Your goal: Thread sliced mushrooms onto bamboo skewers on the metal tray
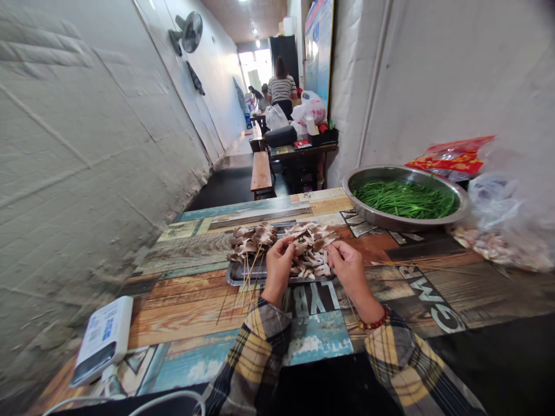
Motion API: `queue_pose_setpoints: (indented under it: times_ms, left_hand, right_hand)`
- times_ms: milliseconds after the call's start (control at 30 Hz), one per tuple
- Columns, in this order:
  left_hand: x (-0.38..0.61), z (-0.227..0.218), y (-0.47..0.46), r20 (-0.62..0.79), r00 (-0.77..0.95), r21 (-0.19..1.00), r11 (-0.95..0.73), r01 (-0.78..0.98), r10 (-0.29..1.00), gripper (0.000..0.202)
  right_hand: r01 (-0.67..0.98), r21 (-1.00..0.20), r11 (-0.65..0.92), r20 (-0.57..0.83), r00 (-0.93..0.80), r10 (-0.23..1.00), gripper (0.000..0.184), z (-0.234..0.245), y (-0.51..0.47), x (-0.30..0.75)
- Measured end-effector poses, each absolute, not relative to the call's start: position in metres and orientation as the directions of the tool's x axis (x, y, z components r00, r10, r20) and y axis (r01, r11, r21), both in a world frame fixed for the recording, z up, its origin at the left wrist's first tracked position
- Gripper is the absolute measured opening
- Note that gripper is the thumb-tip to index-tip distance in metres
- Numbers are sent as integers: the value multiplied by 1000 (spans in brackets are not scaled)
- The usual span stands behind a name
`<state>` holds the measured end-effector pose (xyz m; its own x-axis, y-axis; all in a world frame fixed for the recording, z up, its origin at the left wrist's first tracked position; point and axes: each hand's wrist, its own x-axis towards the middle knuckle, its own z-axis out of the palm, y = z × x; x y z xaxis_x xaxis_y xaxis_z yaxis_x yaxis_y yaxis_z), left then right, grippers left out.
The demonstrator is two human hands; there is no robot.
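Observation:
Loose grey-brown oyster mushrooms [310,267] lie heaped on a metal tray [236,276] on the table. My left hand [280,267] is closed in a pinch on a mushroom piece over the tray's middle. Opposite it, my right hand [348,270] has its thumb and fingers pressed together at the pile's right side. A thin bamboo skewer [352,309] slants out below that hand and appears held in it; its tip is hidden among the mushrooms. On the tray's left side, mushrooms threaded on skewers [254,237] lie with their bare sticks [245,283] pointing toward me.
A steel bowl of green chives [405,199] stands at the back right, beside plastic bags [498,225]. Loose skewers [427,264] lie right of the tray. A white box-shaped device with a cable [104,341] sits front left. Beyond are a bench [261,172], another table and people.

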<state>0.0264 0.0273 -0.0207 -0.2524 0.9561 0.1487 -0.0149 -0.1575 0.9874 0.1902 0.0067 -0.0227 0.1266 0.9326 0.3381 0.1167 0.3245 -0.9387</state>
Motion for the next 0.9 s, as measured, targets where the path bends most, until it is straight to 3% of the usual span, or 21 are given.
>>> queue_pose_setpoints:
  times_ms: [100, 267, 600, 900]
  left_hand:
    - [20, -16, 23, 54, -220, 965, -108, -240, 974, 28]
    - [10, -11, 16, -12, -196, 904, -73, -422, 981, 28]
    - [8, -6, 11, -64, -100, 862, 5, -507, 993, 34]
    - [8, -8, 14, -55, -177, 797, -63, -600, 983, 28]
  right_hand:
    - [102, -942, 320, 325, 33, 945, 29, -23, 5, 189]
    - [68, -953, 294, 286, -103, 953, 27, -23, 1, 185]
    - [80, -959, 272, 252, -199, 947, 34, -25, 0, 183]
    - [99, -949, 300, 275, -210, 938, 33, -27, 0, 183]
